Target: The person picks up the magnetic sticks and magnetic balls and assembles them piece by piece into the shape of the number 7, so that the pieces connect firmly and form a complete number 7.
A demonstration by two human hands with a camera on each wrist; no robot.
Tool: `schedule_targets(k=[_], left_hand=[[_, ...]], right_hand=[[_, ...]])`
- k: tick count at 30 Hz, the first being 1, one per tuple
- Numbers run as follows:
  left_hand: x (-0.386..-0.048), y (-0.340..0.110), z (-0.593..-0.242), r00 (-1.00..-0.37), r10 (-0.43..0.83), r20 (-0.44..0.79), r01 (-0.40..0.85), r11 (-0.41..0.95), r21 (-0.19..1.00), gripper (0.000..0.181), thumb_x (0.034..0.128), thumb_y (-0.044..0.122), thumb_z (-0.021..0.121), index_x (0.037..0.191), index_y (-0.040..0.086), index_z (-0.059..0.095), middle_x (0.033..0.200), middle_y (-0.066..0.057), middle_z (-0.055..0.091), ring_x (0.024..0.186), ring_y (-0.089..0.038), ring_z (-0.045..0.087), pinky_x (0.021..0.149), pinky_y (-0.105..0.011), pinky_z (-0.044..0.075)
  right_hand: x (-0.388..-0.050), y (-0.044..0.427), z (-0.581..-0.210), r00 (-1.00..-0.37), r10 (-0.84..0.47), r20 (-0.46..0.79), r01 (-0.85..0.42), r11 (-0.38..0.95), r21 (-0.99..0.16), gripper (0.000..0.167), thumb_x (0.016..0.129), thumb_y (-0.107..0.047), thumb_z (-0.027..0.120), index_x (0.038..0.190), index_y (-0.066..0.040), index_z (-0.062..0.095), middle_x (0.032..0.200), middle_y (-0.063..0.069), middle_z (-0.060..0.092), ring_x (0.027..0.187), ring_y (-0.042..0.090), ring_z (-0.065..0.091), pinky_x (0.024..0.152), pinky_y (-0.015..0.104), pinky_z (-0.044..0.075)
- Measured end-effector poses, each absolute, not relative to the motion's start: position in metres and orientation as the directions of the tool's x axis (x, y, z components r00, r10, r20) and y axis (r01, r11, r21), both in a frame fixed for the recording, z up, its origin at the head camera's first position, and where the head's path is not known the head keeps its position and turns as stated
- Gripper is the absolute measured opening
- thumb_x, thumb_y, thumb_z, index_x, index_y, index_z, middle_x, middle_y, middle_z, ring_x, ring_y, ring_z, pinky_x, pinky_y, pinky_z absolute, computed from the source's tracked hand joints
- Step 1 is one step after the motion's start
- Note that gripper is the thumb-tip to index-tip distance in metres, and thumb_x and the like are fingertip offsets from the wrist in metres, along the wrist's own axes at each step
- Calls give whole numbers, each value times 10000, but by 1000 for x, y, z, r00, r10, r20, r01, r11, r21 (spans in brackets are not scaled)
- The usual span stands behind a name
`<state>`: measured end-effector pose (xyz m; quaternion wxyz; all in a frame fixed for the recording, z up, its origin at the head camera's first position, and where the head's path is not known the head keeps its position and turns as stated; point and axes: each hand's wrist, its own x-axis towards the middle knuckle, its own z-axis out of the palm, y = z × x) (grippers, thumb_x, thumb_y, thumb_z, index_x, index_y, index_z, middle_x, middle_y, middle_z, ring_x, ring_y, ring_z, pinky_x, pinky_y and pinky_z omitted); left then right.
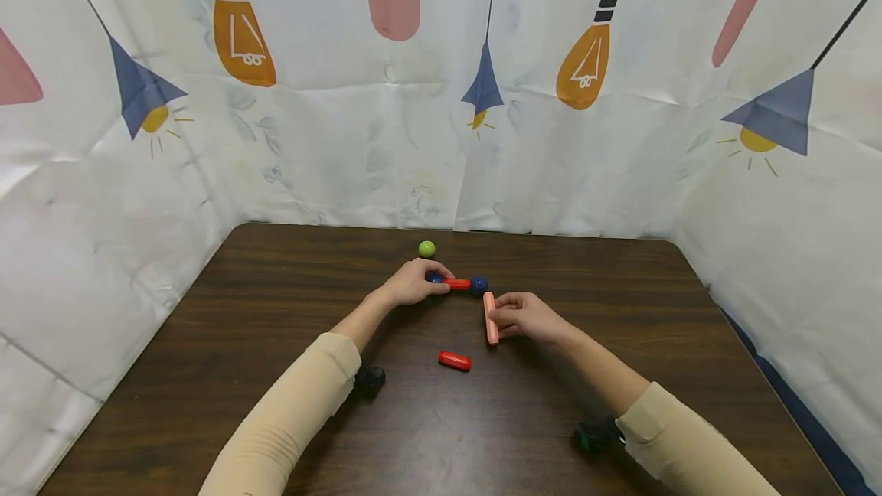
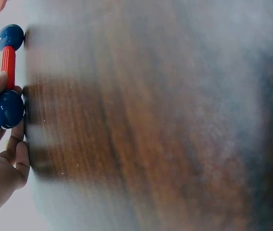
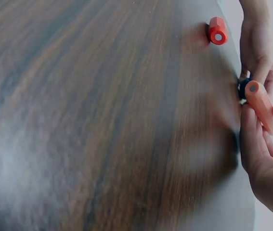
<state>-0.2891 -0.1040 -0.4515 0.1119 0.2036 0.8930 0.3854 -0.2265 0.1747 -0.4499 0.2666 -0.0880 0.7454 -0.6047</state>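
My left hand [image 1: 408,283] grips a red stick [image 1: 458,284] near its left end, thumb and fingers around the joint. A blue ball sits on each end of this stick; the right blue ball [image 1: 478,285] is fully exposed, while fingers partly cover the left blue ball [image 2: 6,109] in the head view. Just to the right, my right hand [image 1: 527,318] pinches a peach-coloured stick [image 1: 490,318] between thumb and fingers. Its upper end points toward the right ball, with a small gap in the head view. A silver disc shows on the stick's end in the right wrist view.
Nearer to me lies a loose, short red stick [image 1: 455,360] on the dark wooden table [image 1: 276,312]. Beyond my left hand, a green ball [image 1: 426,249] rests near the table's back edge. Patterned white curtain [image 1: 386,144] encloses the back and sides.
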Motion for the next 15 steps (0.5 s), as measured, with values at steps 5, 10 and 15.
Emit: schedule_targets(k=[5, 10, 15], left_hand=[[-289, -103, -451, -894, 445, -48, 268, 619, 738, 218, 975, 231, 734, 1173, 146, 762, 1172, -39, 693, 984, -218, 578, 919, -415, 464], [-289, -103, -451, -895, 444, -50, 270, 625, 733, 223, 978, 235, 730, 1179, 143, 759, 1176, -38, 694, 994, -215, 585, 930, -420, 467], [-288, -103, -451, -892, 449, -48, 274, 621, 734, 221, 981, 227, 727, 1180, 136, 759, 1174, -37, 698, 988, -208, 592, 924, -418, 473]], right_hand=[[-227, 171, -453, -844, -444, -300, 241, 185, -953, 453, 1028, -129, 634, 1352, 153, 490, 1188, 208, 609, 982, 234, 660, 885, 384, 568], [-227, 166, -454, -847, -430, -313, 275, 150, -950, 455, 1027, -122, 631, 1354, 155, 481, 1189, 220, 604, 973, 230, 666, 886, 381, 567], [-227, 159, -455, -845, -420, -330, 304, 129, -944, 485, 1025, -125, 635, 1384, 155, 467, 1214, 220, 602, 987, 228, 674, 898, 386, 562]])
